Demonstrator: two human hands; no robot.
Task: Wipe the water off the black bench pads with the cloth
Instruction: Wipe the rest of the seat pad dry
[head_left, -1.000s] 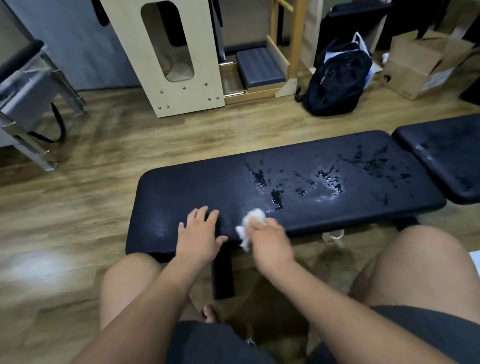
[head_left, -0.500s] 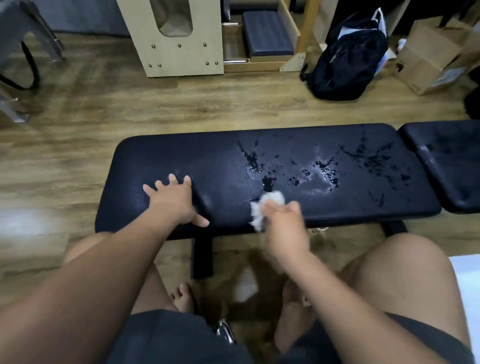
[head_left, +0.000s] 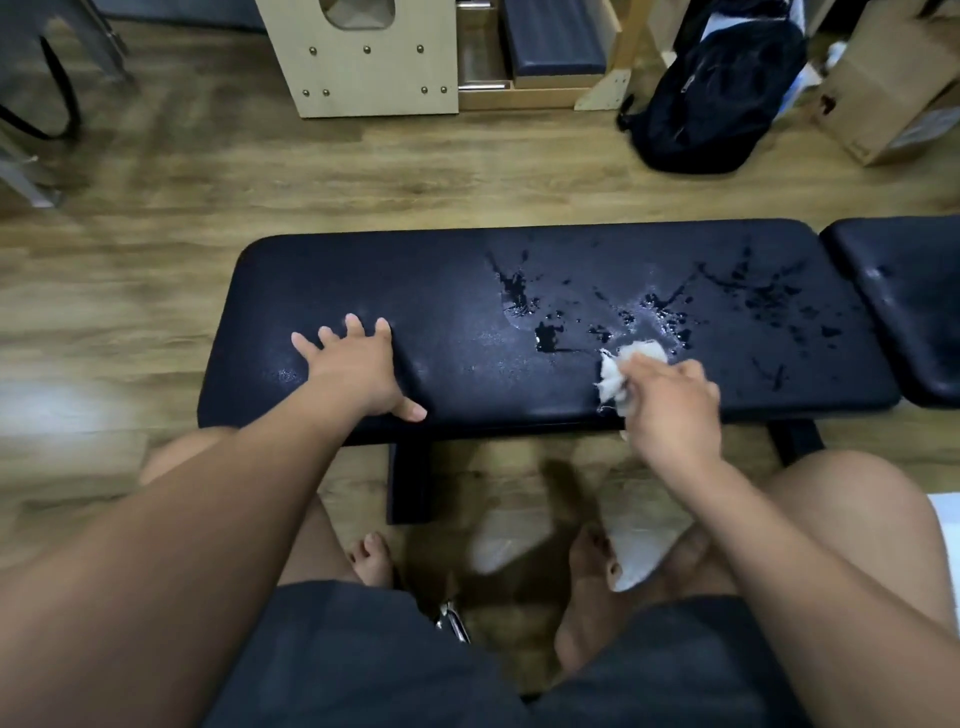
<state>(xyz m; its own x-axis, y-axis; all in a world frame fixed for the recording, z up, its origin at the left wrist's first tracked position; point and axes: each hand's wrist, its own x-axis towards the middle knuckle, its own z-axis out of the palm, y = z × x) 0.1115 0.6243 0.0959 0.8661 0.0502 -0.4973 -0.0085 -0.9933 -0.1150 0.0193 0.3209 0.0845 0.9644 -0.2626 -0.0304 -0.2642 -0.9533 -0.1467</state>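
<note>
A long black bench pad (head_left: 447, 280) lies across the middle of the view, with water splashes (head_left: 660, 312) over its right half. A second black pad (head_left: 904, 301) adjoins it at the right edge. My right hand (head_left: 670, 405) is shut on a crumpled white cloth (head_left: 623, 369) pressed to the long pad's near edge, just below the puddles. Flat on the dry left part of the pad rests my left hand (head_left: 358, 369), fingers spread, holding nothing.
Wooden floor surrounds the bench. A pale wooden unit (head_left: 363, 57) stands at the back, a black backpack (head_left: 717, 88) and a cardboard box (head_left: 893, 78) at back right, a metal frame (head_left: 41, 78) at far left. My bare knees and feet are below the bench.
My right hand has slid the cloth rightward along the pad's near edge toward the puddles. My left hand has shifted left and spread flat. The view has tilted further down.
</note>
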